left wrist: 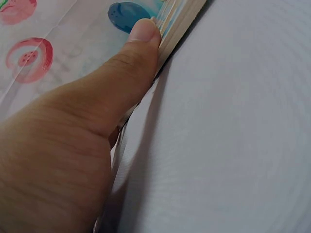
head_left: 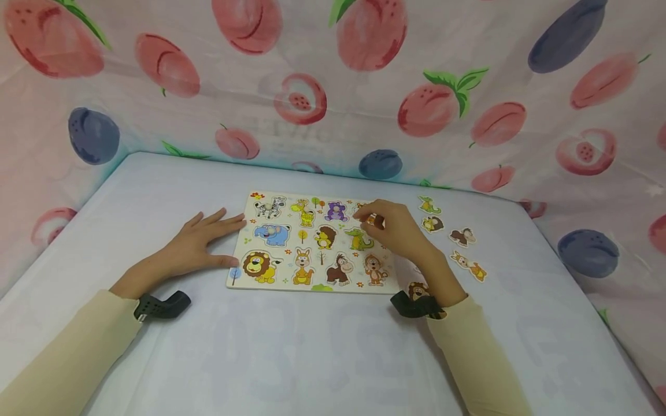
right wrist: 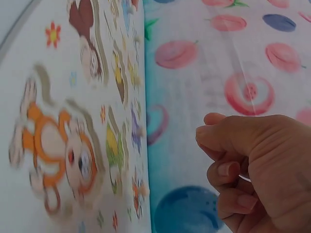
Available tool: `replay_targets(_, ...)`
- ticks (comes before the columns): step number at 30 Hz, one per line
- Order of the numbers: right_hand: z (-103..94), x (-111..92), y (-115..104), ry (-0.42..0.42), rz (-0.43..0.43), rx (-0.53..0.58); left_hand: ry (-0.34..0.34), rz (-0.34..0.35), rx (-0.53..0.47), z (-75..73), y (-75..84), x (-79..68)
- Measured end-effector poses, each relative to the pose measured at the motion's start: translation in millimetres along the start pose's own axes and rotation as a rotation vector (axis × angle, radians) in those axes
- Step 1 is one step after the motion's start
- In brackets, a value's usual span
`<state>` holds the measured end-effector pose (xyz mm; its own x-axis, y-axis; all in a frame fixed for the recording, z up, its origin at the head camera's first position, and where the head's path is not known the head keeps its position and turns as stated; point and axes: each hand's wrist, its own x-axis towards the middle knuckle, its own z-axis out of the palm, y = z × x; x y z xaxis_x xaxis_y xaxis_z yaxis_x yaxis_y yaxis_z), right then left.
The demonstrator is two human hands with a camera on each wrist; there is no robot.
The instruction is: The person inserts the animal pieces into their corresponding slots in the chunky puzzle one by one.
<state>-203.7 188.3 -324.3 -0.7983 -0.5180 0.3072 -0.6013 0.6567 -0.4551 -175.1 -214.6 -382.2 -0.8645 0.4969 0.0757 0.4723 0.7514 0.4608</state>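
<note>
A wooden animal puzzle board lies on the table. My left hand has its fingers spread, its thumb and fingertips at the board's left edge; in the left wrist view the thumb lies along that edge. Over the board's upper right corner is my right hand, its fingers curled and thumb close to the index finger, with nothing visible between them. It partly covers the tiger in the head view. In the right wrist view this hand appears beside the board, near the tiger.
Right of the board lie a crocodile piece, a hedgehog piece, a gorilla piece and a kangaroo piece. A lion piece is partly hidden by the right wrist's black band. Fruit-printed cloth hangs behind the table.
</note>
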Motion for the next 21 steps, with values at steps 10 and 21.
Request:
replay_targets(10,-29.0,-21,27,0.085,0.094,-0.065,0.004,0.011,0.002,0.2,-0.1,-0.3)
replay_targets(21,-43.0,-34,61,0.187,0.187,-0.105,0.009,0.018,0.006,0.4,-0.9,-1.0)
